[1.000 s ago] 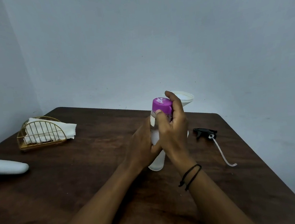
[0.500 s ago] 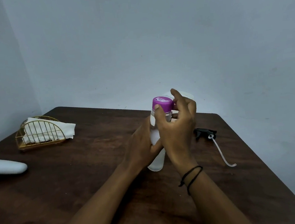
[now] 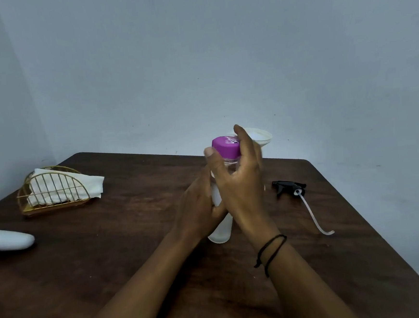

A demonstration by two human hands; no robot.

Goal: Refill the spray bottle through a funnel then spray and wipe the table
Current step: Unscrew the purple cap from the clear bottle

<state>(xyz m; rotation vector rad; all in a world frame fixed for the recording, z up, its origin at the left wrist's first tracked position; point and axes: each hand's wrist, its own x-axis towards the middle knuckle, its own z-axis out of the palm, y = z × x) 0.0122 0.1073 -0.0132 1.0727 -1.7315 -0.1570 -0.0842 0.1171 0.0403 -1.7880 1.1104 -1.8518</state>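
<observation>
1. Left hand [image 3: 199, 207] wraps the bottle [image 3: 221, 230] standing mid-table [image 3: 109, 242].
2. Right hand [image 3: 240, 181] pinches its purple cap [image 3: 225, 147].
3. Funnel [image 3: 261, 136] behind; sprayer [image 3: 289, 187] lies right.

My two bare forearms, no sleeves in view; left hand [image 3: 197, 207] unadorned; right hand [image 3: 240, 181] with a thin black cord bracelet [image 3: 269, 250] looped double at the wrist.

Your right hand [image 3: 240, 181] has rolled round the purple cap [image 3: 226, 147] again: thumb's up beside its left edge now, fingers wrapped over the right side instead of splayed open behind it.
</observation>
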